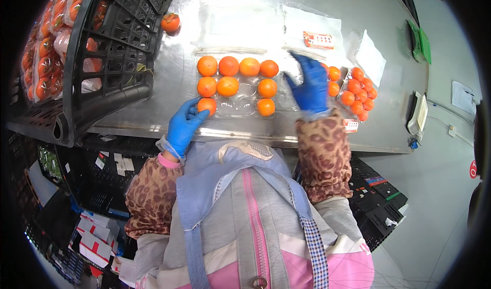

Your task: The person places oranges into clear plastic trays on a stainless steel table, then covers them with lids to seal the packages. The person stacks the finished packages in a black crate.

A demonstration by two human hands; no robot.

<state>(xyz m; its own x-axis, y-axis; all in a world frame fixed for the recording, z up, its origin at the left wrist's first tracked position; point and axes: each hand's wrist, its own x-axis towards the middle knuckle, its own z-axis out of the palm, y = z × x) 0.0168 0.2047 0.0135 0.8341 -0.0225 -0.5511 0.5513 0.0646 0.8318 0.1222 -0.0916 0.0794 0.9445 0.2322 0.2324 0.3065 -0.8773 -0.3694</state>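
The clear plastic tray [240, 92] lies on the steel counter [169, 84], partly filled with orange fruit. The left hand [183, 125] pinches one fruit [206, 105] at the tray's near-left corner; the right hand [310, 84] hovers spread and empty just right of the tray. The fruit looks smooth, firm yet bruisable, best cupped around its sides; the tray looks thin and flexible.

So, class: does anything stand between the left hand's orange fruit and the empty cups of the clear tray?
Nothing visible does. The left hand holds the orange fruit at the clear tray; the empty cups lie right beside it, uncovered.
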